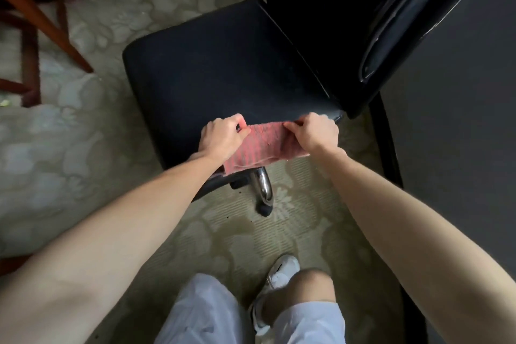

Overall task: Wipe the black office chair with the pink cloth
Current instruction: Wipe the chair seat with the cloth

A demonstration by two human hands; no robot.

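Holding pink cloth [261, 146] taut at seat's near edge of black office chair [223, 64]; left hand [223, 135], right hand [315, 132] each pinch an end. Wiping appears underway; next, sweep across seat.

The seat of the black office chair [223, 64] looks matt and smooth (leather-like or fabric, hard to tell), while its armrest [405, 22] is glossy black plastic. The pink cloth [265, 142] is rough, ribbed towelling. The base leg [264, 184] shines as polished metal. The carpet [83, 134] is soft, with a raised floral pile; the furniture legs [42, 19] are smooth reddish wood.
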